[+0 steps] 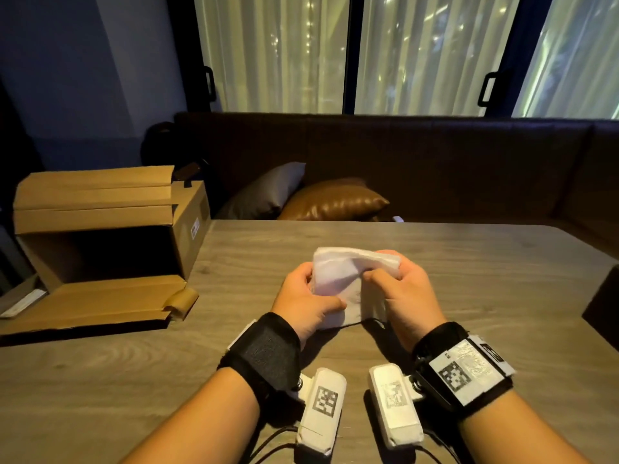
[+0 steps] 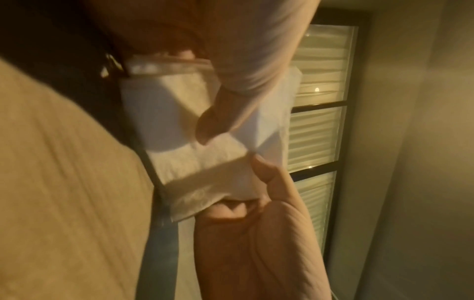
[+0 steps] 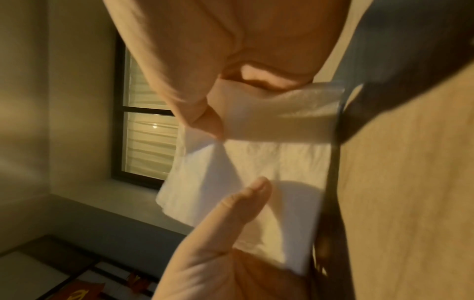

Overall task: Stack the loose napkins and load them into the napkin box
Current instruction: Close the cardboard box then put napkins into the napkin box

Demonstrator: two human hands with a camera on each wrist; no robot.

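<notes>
Head view: the fingers [image 1: 303, 276] of the left hand [image 1: 303, 298] and of the right hand [image 1: 403, 293] curl round opposite edges of a white napkin stack [image 1: 348, 279], held on edge on the wooden counter [image 1: 485, 296]. An open cardboard box [image 1: 107, 236] lies on its side, well apart to the left.

left hand [image 2: 256, 233], right hand [image 2: 231, 60], gripping napkins [image 2: 195, 166]

Dim warm light, bright curtained windows [image 1: 418, 55] behind; wrist views blurred, soft shadows on table [image 1: 469, 262], edges bowed
</notes>
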